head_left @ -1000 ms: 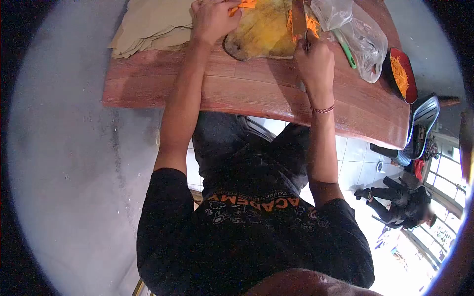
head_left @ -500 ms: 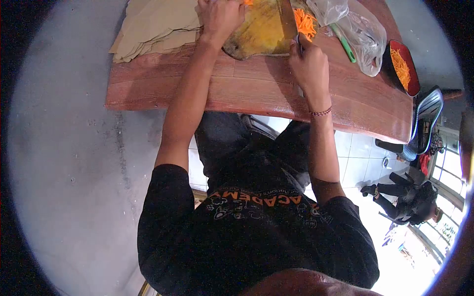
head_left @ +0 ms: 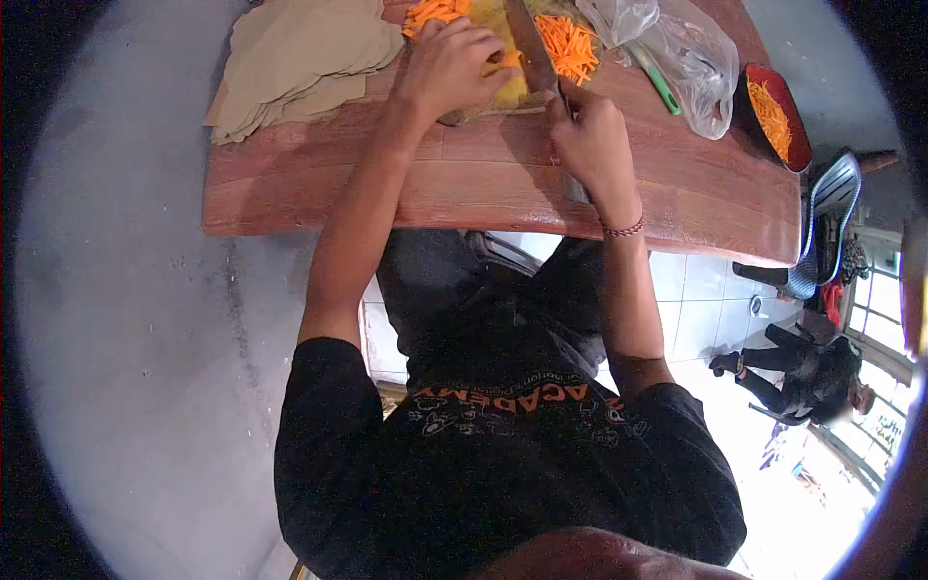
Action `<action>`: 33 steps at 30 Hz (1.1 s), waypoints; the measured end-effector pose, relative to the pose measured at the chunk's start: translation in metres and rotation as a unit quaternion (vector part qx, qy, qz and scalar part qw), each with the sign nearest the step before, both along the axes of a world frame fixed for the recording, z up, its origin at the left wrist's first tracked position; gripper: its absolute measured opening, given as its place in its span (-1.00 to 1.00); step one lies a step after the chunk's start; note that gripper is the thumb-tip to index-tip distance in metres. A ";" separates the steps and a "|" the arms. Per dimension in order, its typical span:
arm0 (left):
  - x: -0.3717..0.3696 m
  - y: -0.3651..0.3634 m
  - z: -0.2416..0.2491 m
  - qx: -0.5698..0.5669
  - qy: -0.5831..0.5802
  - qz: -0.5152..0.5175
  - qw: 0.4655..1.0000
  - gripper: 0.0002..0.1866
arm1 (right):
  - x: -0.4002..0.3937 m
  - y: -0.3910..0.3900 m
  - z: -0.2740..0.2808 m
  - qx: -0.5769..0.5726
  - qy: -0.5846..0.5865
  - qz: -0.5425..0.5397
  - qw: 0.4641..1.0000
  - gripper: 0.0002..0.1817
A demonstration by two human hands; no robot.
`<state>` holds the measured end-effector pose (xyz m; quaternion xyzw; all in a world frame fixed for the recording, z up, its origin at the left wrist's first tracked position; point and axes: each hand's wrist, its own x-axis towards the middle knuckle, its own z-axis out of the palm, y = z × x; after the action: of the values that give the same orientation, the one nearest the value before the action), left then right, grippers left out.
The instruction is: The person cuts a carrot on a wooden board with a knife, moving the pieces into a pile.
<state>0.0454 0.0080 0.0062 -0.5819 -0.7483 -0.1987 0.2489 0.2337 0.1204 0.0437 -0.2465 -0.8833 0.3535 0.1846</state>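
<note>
My right hand [head_left: 592,135] is closed round the handle of a knife [head_left: 531,43], whose blade slants up and left over a worn wooden cutting board [head_left: 491,102]. My left hand [head_left: 449,70] rests on the board with bent fingers, pressing on orange carrot pieces [head_left: 507,64] left of the blade. Part of what lies under those fingers is hidden. Cut carrot strips [head_left: 568,48] are heaped right of the knife. Another pile of carrot strips [head_left: 435,12] lies beyond my left hand, at the board's far left.
Brown paper sheets [head_left: 300,72] are stacked at the left. On the right are a green-handled tool [head_left: 659,85], a clear plastic bag [head_left: 704,77] and a red-and-black dish [head_left: 798,145] of shredded carrot. Past the table stand a chair [head_left: 833,208] and a person [head_left: 817,377].
My left hand has come down and right, nearer the knife, onto carrot pieces. The blade has tilted further left. The view has shifted slightly, showing more of the far carrot pile.
</note>
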 end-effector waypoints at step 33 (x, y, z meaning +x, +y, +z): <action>-0.016 0.003 -0.021 0.051 -0.135 -0.055 0.988 -0.75 | -0.002 0.003 -0.001 0.058 0.046 0.057 0.996 -0.79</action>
<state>0.0290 0.0109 -0.0149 -0.5766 -0.7310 -0.3264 0.1634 0.2318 0.1231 0.0426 -0.1681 -0.9056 0.3223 0.2184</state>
